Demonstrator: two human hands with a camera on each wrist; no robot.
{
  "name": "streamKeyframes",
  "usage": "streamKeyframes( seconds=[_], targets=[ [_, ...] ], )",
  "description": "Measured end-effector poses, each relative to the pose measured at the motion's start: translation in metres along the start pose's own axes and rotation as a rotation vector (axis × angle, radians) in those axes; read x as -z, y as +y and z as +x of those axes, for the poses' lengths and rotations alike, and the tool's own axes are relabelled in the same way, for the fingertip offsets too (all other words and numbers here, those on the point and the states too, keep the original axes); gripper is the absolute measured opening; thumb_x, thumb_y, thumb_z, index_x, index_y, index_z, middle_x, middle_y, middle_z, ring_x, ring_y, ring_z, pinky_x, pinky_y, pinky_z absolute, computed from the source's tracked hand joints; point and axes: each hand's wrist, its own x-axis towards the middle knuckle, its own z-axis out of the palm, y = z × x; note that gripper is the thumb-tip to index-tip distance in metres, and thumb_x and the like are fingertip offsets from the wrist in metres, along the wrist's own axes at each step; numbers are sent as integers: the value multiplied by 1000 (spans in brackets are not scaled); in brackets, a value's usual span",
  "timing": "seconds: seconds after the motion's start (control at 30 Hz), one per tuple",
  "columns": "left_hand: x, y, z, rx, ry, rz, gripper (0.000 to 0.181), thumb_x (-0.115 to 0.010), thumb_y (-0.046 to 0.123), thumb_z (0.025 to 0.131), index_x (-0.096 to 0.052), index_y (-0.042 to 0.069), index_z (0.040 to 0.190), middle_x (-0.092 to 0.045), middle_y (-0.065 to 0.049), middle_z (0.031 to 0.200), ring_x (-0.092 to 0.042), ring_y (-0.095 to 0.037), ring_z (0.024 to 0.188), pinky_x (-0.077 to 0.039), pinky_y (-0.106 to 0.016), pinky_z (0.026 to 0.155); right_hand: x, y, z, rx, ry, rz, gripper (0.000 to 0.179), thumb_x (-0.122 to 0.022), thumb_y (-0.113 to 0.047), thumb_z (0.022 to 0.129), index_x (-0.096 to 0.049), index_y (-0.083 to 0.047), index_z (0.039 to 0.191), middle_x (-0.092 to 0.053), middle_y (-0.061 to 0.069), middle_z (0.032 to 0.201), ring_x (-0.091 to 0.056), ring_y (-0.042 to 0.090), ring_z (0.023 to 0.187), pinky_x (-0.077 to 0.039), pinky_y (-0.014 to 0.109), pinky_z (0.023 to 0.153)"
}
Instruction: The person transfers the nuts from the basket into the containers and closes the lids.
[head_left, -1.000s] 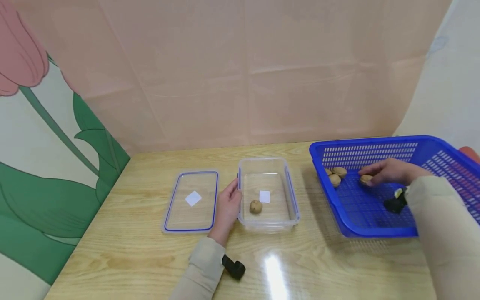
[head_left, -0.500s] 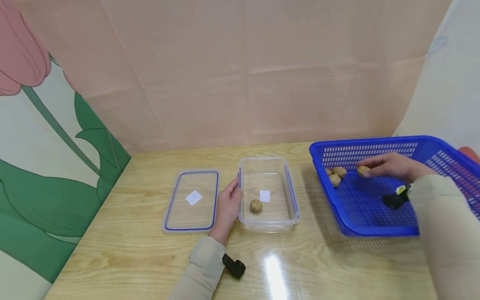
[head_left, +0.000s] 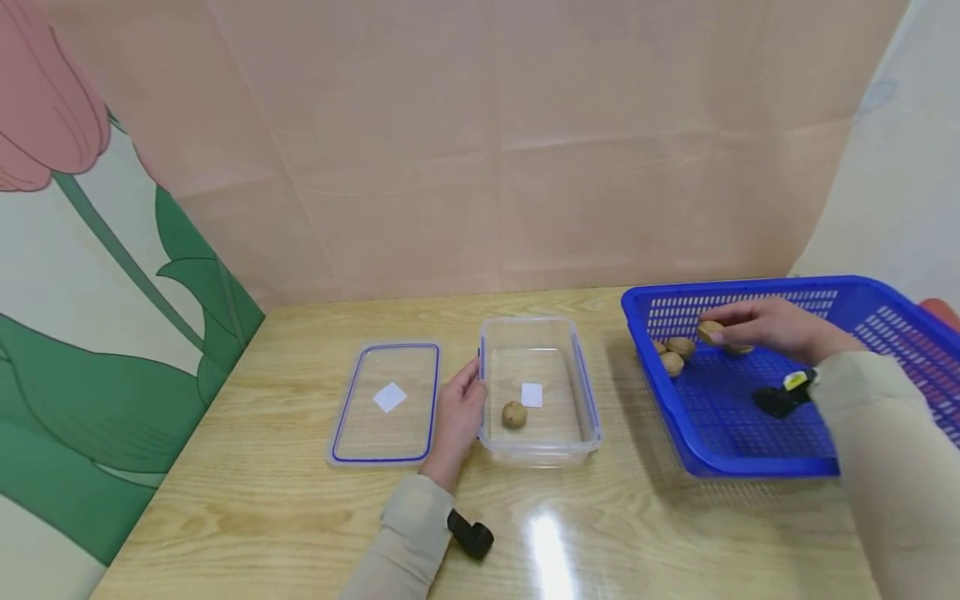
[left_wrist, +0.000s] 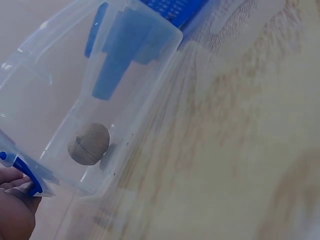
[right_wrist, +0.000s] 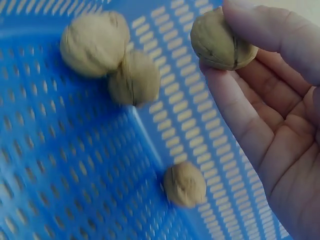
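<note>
In the head view, my right hand (head_left: 780, 327) pinches a walnut (head_left: 709, 332) between thumb and fingers, over the blue basket (head_left: 738, 464). The right wrist view shows this walnut (right_wrist: 218, 40) held at the fingertips, apart from the others. Several walnuts (right_wrist: 92, 45) lie below in the basket, one of them (right_wrist: 184, 184) apart from the rest. My left hand (head_left: 456, 417) grips the left side of a clear plastic container (head_left: 540, 450), its fingers by a blue clip (left_wrist: 25, 172). One walnut (head_left: 513, 414) rests inside the container, near a white square label (head_left: 532, 394).
A clear lid (head_left: 384, 446) with a blue seal lies on the wooden table (head_left: 247, 500), left of the container. Behind the table hangs a pinkish sheet (head_left: 390, 167). Part of a red object (head_left: 939, 313) shows beyond the basket's right side.
My right hand has lifted the walnut and carried it left within the basket, uncovering another walnut beneath it. My left hand stays on the container.
</note>
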Motion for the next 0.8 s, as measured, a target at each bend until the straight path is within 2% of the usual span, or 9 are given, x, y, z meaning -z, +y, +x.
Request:
streamKeyframes(
  seconds=[0.37,0.6,0.8],
  targets=[
    [0,-3,0,-1,4,5,43,-50,13,90,-50,17,133,-50,-4,136,-49,-19,123,-44,-30,101,-12,-32,8,14,18,-11,50,-61,-27,88,-51,-2,130,-59,-25,107,-54,-9,96,-45,11,79],
    [-1,-4,0,1,-4,10,44,-49,13,90,-49,18,134,-50,-3,137,-49,-17,123,-45,-29,100,-22,-45,13,68,29,33,46,-61,-21,89,-52,1,128,-63,-22,106,-55,-6,98,-46,11,80],
    [0,-1,0,-8,-7,3,43,-49,13,91,-48,17,134,-49,-4,137,-48,-17,124,-45,-28,100,-30,-56,19,92,46,16,44,-61,-23,89,-55,-2,126,-65,-17,103,-56,-4,97,-46,12,79]
  ],
)
